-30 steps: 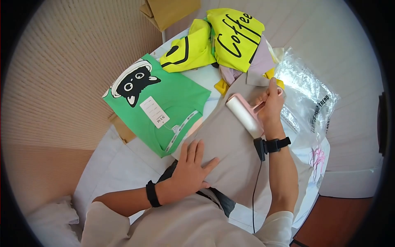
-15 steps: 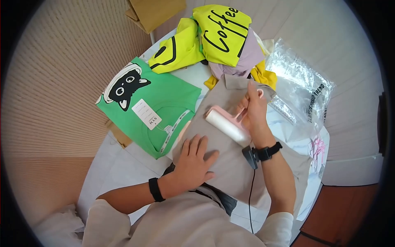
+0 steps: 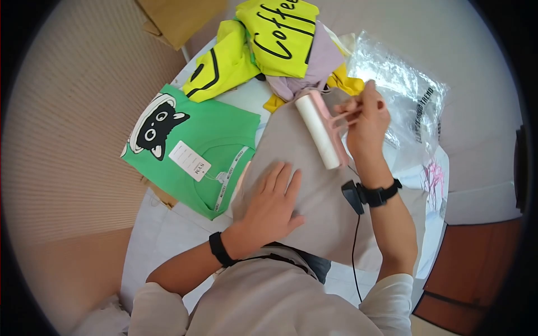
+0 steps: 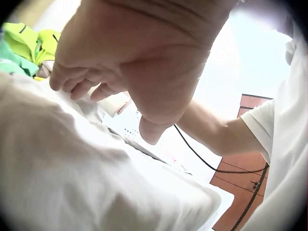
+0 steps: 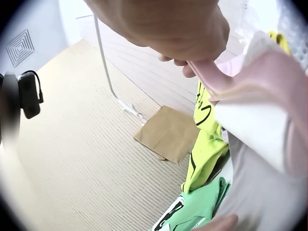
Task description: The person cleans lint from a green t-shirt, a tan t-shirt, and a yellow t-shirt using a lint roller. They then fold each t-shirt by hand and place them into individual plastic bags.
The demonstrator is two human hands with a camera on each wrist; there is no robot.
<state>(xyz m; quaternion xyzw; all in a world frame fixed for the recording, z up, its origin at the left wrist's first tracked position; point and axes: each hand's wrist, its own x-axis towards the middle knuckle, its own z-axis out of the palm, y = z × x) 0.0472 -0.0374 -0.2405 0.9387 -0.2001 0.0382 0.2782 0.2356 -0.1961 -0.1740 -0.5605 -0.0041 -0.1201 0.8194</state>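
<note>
While the left hand (image 3: 268, 211) lies palm-down, right hand (image 3: 367, 124) gripping lint roller (image 3: 320, 129)

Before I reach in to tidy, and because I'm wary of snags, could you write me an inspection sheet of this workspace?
Surface: white table, largely covered by clothes.
Job's things: roller over the grey cloth; contact unclear.
Clutter: green shirt with tag, yellow shirt, plastic bag.
Hands: left hand spread on the grey cloth; right hand grips the roller's handle.
Cables: black cable from the right wrist, crossing the grey cloth.
Surroundings: brown packet beyond the table.
</note>
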